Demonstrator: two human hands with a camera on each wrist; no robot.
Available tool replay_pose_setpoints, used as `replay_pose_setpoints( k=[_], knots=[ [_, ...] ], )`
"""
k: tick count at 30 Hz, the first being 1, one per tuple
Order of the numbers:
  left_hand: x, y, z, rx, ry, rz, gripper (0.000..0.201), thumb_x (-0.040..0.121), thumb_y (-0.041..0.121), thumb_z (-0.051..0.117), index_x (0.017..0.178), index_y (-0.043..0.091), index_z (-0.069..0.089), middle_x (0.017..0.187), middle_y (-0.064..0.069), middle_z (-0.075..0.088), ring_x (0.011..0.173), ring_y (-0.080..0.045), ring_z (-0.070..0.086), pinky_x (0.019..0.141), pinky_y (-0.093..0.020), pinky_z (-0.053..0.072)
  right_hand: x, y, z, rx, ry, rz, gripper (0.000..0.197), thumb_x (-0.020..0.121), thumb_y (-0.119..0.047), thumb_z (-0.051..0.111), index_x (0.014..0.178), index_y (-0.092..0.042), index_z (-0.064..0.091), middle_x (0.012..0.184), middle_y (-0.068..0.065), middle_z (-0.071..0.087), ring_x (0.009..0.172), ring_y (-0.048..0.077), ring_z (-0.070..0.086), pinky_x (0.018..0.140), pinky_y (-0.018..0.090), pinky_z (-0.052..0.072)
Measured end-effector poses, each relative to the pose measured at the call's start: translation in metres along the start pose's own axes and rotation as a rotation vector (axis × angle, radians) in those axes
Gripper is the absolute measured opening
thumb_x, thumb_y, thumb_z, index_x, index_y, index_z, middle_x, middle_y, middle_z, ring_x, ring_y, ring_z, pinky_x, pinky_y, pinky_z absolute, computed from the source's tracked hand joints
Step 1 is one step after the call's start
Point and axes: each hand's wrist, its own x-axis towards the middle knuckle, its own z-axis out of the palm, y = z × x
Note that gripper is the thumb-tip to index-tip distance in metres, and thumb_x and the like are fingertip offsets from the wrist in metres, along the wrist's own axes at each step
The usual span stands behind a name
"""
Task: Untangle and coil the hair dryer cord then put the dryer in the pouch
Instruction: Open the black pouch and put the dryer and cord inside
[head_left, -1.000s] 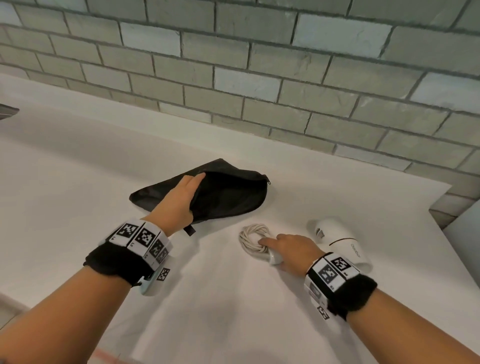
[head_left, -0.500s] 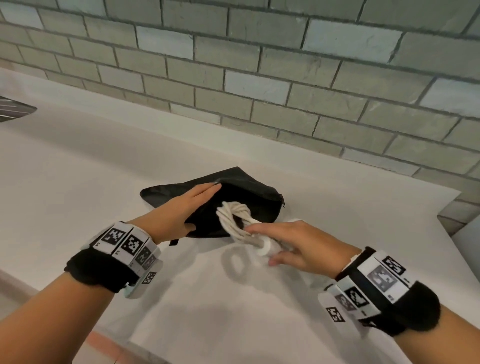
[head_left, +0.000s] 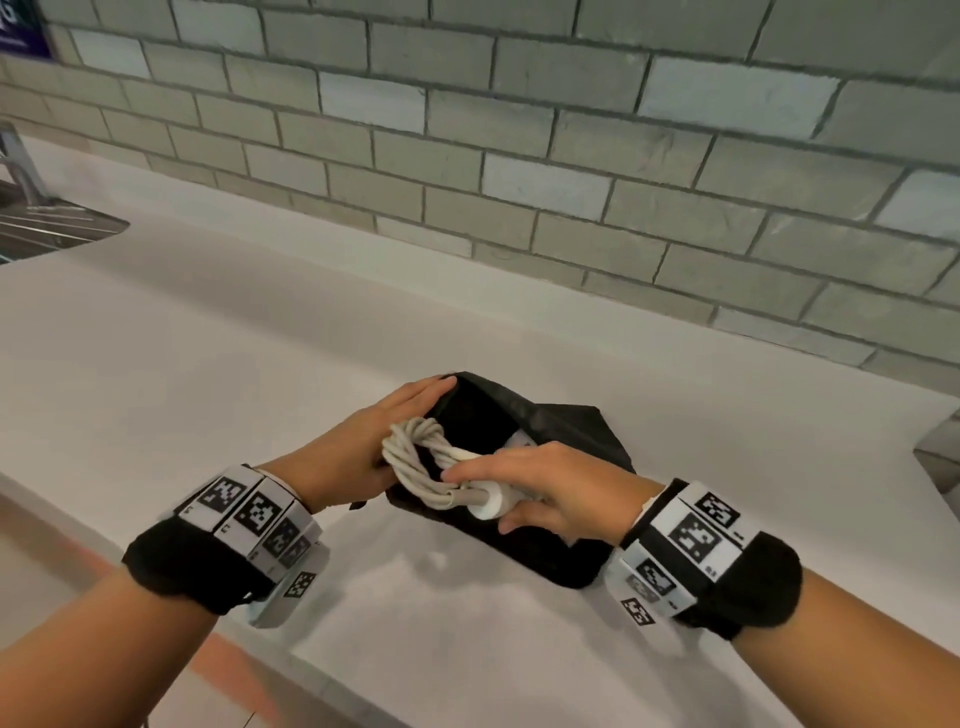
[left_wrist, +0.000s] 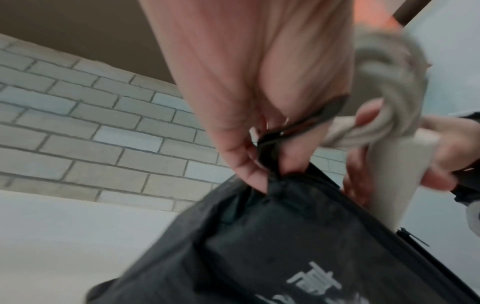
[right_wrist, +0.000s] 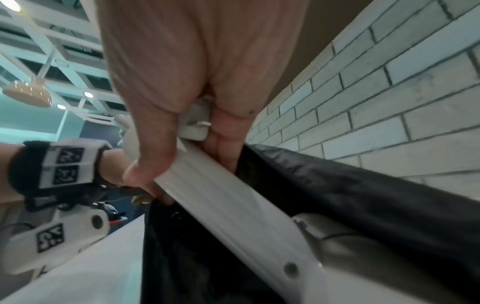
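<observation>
Black pouch sat at frame centre, my left hand pinching its rim open, my right hand gripping the dryer, head already inside. Coiled cord hung outside; I judged tucking it in came next.

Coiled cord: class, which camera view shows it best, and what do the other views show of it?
The head view: the whole coiled cord shows sharply, bundled above the pouch mouth beside the right hand. The left wrist view shows it blurred at the frame's edge. The right wrist view shows the dryer handle, but no coil that I can make out.
</observation>
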Motion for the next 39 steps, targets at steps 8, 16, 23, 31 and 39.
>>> replay_pose_setpoints(
  k=[8, 16, 23, 31, 39],
  knots=[
    [-0.006, 0.015, 0.011, 0.072, 0.035, 0.13, 0.088, 0.072, -0.01, 0.057, 0.142, 0.028, 0.02, 0.15, 0.014, 0.019, 0.11, 0.018, 0.038, 0.069, -0.005, 0.038, 0.037, 0.02, -0.006, -0.252, -0.124, 0.225, 0.053, 0.077, -0.008, 0.065, 0.126, -0.019, 0.047, 0.118, 0.008, 0.061, 0.111, 0.024, 0.054, 0.091, 0.032, 0.04],
    [-0.011, 0.008, 0.022, 0.014, -0.081, 0.054, 0.097, 0.075, -0.008, 0.06, 0.138, 0.043, 0.006, 0.137, 0.038, 0.012, 0.076, 0.006, 0.049, 0.072, -0.016, 0.046, 0.071, 0.029, 0.028, -0.078, 0.128, 0.485, 0.03, 0.095, -0.015, 0.038, 0.119, -0.004, 0.052, 0.119, 0.021, 0.057, 0.109, 0.033, 0.053, 0.078, 0.017, 0.036],
    [-0.006, -0.009, 0.029, 0.055, -0.325, -0.113, 0.096, 0.077, 0.002, 0.066, 0.141, 0.038, 0.004, 0.135, 0.018, 0.036, 0.068, -0.005, 0.046, 0.07, -0.012, 0.045, 0.029, 0.023, 0.036, -0.246, -0.102, 0.537, 0.05, 0.088, -0.024, 0.055, 0.133, -0.012, 0.039, 0.14, 0.013, 0.043, 0.127, 0.03, 0.041, 0.106, 0.036, 0.034],
    [0.014, -0.003, 0.036, 0.314, -0.698, -0.183, 0.031, 0.091, 0.029, 0.052, 0.119, 0.018, 0.06, 0.113, 0.003, 0.049, 0.095, -0.008, 0.047, 0.086, -0.016, 0.033, -0.068, 0.038, -0.028, 0.019, 0.345, 0.609, 0.022, 0.085, -0.03, 0.058, 0.072, -0.013, 0.065, 0.065, 0.008, 0.066, 0.058, 0.017, 0.063, 0.055, 0.018, 0.043],
    [0.052, -0.007, 0.041, 0.516, -0.717, -0.373, 0.045, 0.091, 0.045, 0.043, 0.104, 0.007, 0.062, 0.12, -0.004, 0.056, 0.11, -0.023, 0.054, 0.1, -0.037, 0.04, -0.101, 0.09, -0.004, 0.341, 0.242, 1.111, 0.036, 0.086, -0.038, 0.055, 0.081, -0.004, 0.063, 0.08, 0.01, 0.068, 0.064, 0.016, 0.06, 0.052, 0.021, 0.044]
  ],
)
